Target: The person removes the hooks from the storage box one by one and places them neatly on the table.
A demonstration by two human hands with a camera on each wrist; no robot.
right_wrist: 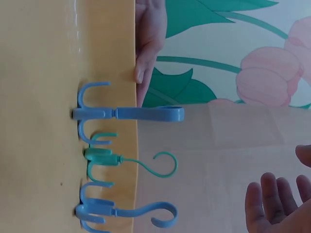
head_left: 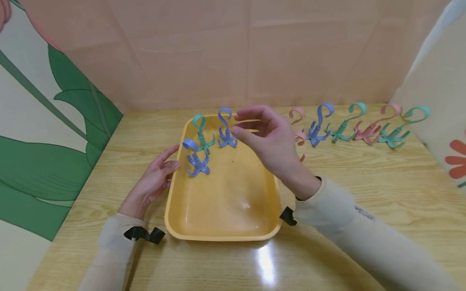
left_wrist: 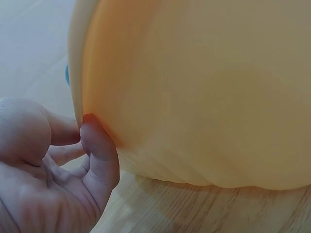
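Observation:
My left hand (head_left: pixel 154 182) pinches the left rim of an orange-yellow plastic tray (head_left: pixel 222 238) between thumb and fingers, as the left wrist view shows close up. Three pronged hanging hooks stand in the tray's far left part: a blue hook (head_left: pixel 198 165) nearest me, a green hook (head_left: pixel 202 139) behind it, and another blue hook (head_left: pixel 227 140) to the right. Above the tray's far right part is my right hand (head_left: pixel 271 141), fingers loosely bent and holding nothing. Its fingertips are close beside the rear blue hook in the head view; the right wrist view has the hand apart from it.
Right of the tray, several more hooks stand in a row along the wooden table's (head_left: pixel 364 186) back: a blue hook (head_left: pixel 317 131), green and pink ones. My right hand partly hides pink hooks (head_left: pixel 296 115). A pinkish sheet (head_left: pixel 204 52) hangs behind the table.

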